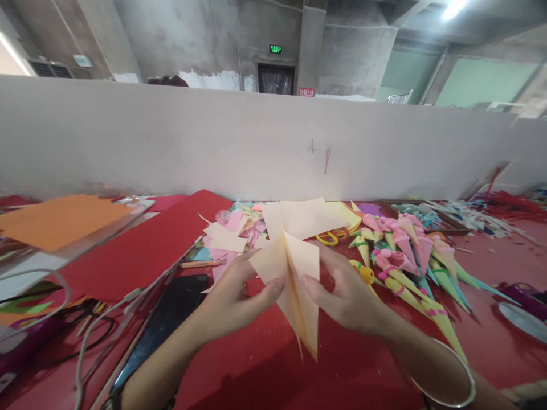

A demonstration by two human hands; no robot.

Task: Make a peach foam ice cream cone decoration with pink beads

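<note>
A cream sheet of folded paper (304, 259) is held up above the red table, creased down its middle with its lower ends hanging in points. My left hand (245, 293) grips its left half, thumb in front and fingers behind. On the right half, my right hand (337, 287) pinches the paper the same way, its fingers partly hidden behind the sheet. Just beyond lies a larger cream sheet (299, 216). Yellow-handled scissors (328, 237) rest to the right of that sheet.
Paper scraps (226, 236) pile up behind my left hand. A black phone (171, 313) and red card (149, 245) lie left, with white cables (85, 341) nearby. Many pink, yellow and green paper cones (405, 245) are heaped right. A white partition (256, 142) stands behind the table (256, 370).
</note>
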